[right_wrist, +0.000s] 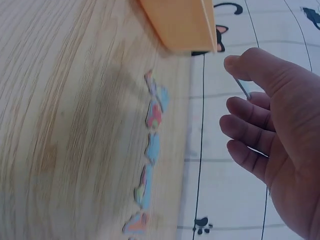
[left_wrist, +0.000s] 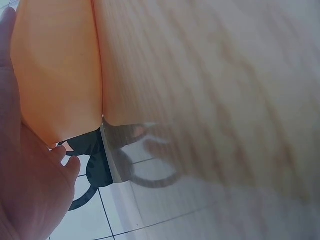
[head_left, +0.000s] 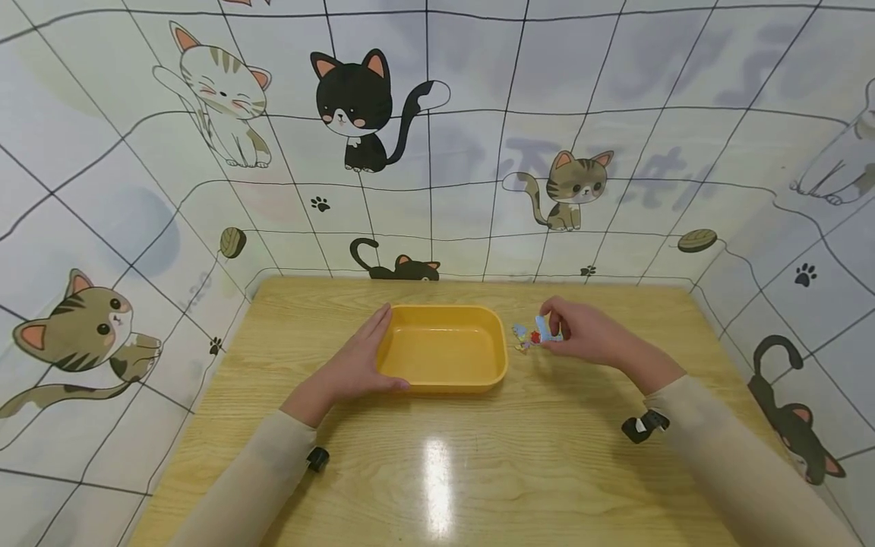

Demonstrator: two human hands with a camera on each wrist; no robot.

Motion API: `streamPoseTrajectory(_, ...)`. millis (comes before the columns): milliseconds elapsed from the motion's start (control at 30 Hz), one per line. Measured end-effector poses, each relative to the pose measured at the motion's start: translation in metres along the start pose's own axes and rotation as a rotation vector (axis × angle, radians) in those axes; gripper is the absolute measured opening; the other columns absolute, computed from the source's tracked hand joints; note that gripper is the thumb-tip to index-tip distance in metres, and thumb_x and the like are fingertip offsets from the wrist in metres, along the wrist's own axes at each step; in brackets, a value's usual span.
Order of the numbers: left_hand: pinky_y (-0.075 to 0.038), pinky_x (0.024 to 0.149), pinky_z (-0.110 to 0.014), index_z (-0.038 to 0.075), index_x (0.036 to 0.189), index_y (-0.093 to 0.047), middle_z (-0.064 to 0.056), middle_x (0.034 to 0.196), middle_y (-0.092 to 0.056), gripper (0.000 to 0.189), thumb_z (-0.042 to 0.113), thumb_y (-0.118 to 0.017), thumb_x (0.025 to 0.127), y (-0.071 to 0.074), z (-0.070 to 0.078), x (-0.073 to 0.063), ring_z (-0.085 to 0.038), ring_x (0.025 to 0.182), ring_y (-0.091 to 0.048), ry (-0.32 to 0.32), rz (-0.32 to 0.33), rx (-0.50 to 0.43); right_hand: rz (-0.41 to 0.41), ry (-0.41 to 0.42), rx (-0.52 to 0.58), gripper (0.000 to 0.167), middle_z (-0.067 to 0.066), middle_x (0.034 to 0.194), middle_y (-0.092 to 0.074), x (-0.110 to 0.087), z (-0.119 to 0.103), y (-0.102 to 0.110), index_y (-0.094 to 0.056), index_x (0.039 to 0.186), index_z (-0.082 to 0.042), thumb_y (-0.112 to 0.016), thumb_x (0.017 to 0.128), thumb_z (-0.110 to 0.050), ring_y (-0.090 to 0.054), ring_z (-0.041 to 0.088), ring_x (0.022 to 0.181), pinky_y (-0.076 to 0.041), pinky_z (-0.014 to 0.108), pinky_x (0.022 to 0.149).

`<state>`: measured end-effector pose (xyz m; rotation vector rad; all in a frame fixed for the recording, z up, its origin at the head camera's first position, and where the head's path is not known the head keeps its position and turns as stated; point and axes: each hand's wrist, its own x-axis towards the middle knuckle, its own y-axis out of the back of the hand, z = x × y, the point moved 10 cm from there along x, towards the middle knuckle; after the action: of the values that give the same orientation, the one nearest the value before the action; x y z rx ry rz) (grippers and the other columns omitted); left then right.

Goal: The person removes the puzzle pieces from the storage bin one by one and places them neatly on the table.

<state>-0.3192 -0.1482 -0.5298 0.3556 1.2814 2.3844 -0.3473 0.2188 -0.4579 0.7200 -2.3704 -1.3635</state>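
Observation:
A yellow rectangular tray (head_left: 444, 349) stands on the table, its inside bare. My left hand (head_left: 355, 365) rests against the tray's left end, fingers straight along the outer wall and thumb along the near side. Just right of the tray, my right hand (head_left: 584, 332) pinches a thin, flat, light-blue puzzle piece (right_wrist: 242, 88) between thumb and forefinger. The piece is seen edge-on in the right wrist view, above the tabletop. Several small colourful puzzle pieces (right_wrist: 152, 148) lie flat beneath that hand, some of them hidden behind it in the head view.
The wood-grain table (head_left: 383, 471) ends at the back against a white wall covering (head_left: 472, 152) printed with cats and grid lines. Similar covering rises at both sides. Each wrist wears a small black device, such as the one (head_left: 645, 427) on the right.

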Motion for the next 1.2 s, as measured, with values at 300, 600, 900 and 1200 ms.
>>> streamPoseTrajectory(300,-0.019,0.134,-0.053,0.008,0.179,-0.003,0.001,0.186,0.006,0.152,0.079,-0.089,0.075,0.0,0.0,0.0,-0.028,0.171,-0.005,0.004,-0.004,-0.007,0.016,-0.097,-0.074,0.048,0.0,0.097,-0.067,-0.033,0.044,0.014,-0.059,0.134,-0.001,-0.086,0.098,-0.017,-0.058,0.013,0.077,-0.052,0.038,0.07)
streamPoseTrajectory(600,-0.02,0.134,-0.054,0.009,0.179,-0.003,-0.003,0.187,0.004,0.153,0.08,-0.089,0.074,0.001,-0.002,-0.001,-0.03,0.171,-0.006,0.006,-0.003,-0.012,0.017,-0.173,-0.076,0.052,0.0,0.094,-0.067,-0.063,0.084,0.023,-0.056,0.136,0.002,-0.086,0.098,-0.018,-0.06,0.013,0.077,-0.052,0.038,0.068)
streamPoseTrajectory(900,-0.019,0.134,-0.055,0.009,0.179,-0.003,-0.006,0.187,0.002,0.153,0.077,-0.091,0.074,0.0,0.0,-0.001,-0.03,0.171,-0.006,0.011,-0.007,-0.025,0.036,-0.248,-0.092,0.055,0.002,0.093,-0.068,-0.091,0.125,0.034,-0.053,0.136,0.003,-0.085,0.099,-0.022,-0.063,0.016,0.077,-0.053,0.041,0.067)
streamPoseTrajectory(1200,-0.02,0.134,-0.055,0.009,0.179,-0.002,-0.008,0.187,0.002,0.153,0.076,-0.092,0.074,0.001,0.001,-0.001,-0.031,0.171,-0.007,0.015,-0.008,-0.023,0.038,-0.296,-0.076,0.053,0.004,0.091,-0.069,-0.11,0.15,0.038,-0.055,0.136,0.004,-0.085,0.098,-0.018,-0.063,0.017,0.077,-0.052,0.039,0.067)
